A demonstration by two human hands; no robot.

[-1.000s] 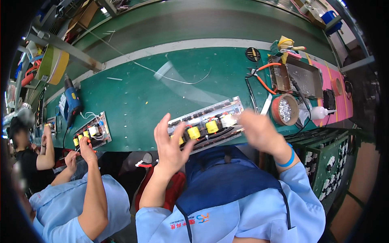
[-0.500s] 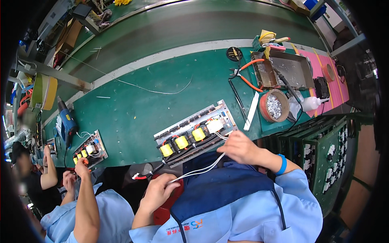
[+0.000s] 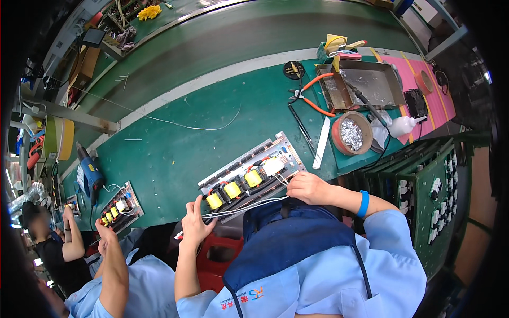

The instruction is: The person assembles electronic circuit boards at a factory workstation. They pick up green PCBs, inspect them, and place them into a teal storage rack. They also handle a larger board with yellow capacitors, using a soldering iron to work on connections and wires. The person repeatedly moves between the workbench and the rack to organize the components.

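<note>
Both hands work at the near edge of a long circuit board [image 3: 249, 177] that lies slantwise on the green worktop [image 3: 175, 143]. Left grip: the left hand [image 3: 197, 225] is closed on the near end of a bundle of thin white wires [image 3: 246, 205], thumb and fingers pinching them just below the board's lower-left corner. Right grip: the right hand [image 3: 309, 186] is closed on the far end of the same wires, fingertips touching the board's near edge beside a white block component [image 3: 273, 166]. The wires run stretched between the two grips, along the board's near side. Just above the left grip sit three yellow transformers [image 3: 233, 190] in a row on the board. Beyond the right grip, well apart, a round bowl of metal bits [image 3: 351, 132] stands near a flat metal tray [image 3: 366, 85], with orange-handled pliers [image 3: 313, 95] beside it. Far to the left of the left grip, another person's hands [image 3: 103, 233] hover by a smaller circuit board [image 3: 121, 205], near a blue power tool [image 3: 90, 169].
</note>
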